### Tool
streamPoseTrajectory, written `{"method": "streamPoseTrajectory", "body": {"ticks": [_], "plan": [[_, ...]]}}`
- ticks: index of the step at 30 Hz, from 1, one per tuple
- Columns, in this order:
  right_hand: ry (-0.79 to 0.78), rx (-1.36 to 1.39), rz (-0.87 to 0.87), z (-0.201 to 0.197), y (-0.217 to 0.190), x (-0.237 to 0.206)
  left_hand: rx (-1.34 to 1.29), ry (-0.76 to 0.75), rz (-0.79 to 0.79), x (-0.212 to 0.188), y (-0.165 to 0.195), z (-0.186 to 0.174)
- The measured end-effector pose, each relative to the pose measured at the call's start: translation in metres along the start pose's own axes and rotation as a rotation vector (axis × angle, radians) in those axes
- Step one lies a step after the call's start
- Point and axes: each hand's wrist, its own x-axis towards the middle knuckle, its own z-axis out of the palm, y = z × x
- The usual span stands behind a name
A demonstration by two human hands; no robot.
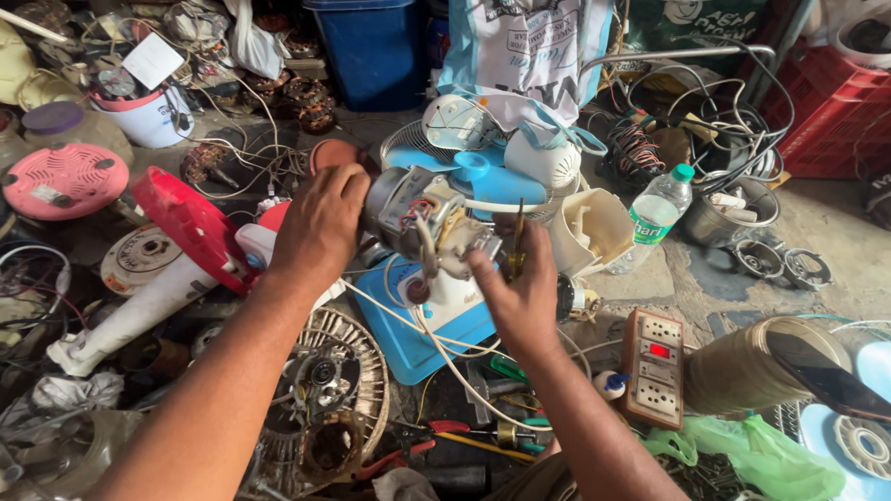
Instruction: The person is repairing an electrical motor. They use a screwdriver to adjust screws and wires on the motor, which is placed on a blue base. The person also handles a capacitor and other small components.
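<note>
Pliers with red handles (436, 443) and loose wire lie nearest, at six o'clock, beside a bare wound coil ring (325, 408) at seven. Just above them both forearms reach inward. At four o'clock sits a brown switch box (652, 366) with sockets and a red light.

Right hand (522, 295) is curled closed around a yellow-handled screwdriver (518, 243), its shaft standing nearly upright against the fan motor (413, 218) at the centre. Left hand (320, 227), at ten o'clock of the motor, wraps its fingers over the rear of the housing, gripping it firmly. White cable (436, 343) trails from the motor down across the blue base (408, 339) beneath.

Judging from this, the work goes best if the left hand keeps the motor from turning while the screwdriver tip stays square in its screw; the tip itself is hidden, so seating cannot be confirmed.

Farther out, a red fan blade (190, 223) lies at nine, a plastic water bottle (654, 213) at two, and a blue bin (371, 51) at twelve.
</note>
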Motion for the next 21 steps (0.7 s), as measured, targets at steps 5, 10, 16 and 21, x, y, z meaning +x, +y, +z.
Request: {"method": "streamPoseTrajectory", "body": {"ticks": [5,10,16,21], "plan": [[0.102,-0.336,-0.014,0.016,-0.026,0.023,-0.068,-0.098,-0.064,0.004,-0.016,-0.027],[-0.07,-0.363,0.147,0.015,-0.01,0.076,-0.166,-0.323,-0.141,-0.001,-0.018,-0.042],[-0.216,-0.356,-0.011,0.023,-0.007,0.095,0.078,-0.391,-0.267,-0.011,0.0,-0.047],[-0.289,-0.35,0.032,0.022,-0.008,0.094,0.015,0.039,-0.318,-0.036,0.01,-0.036]]}}
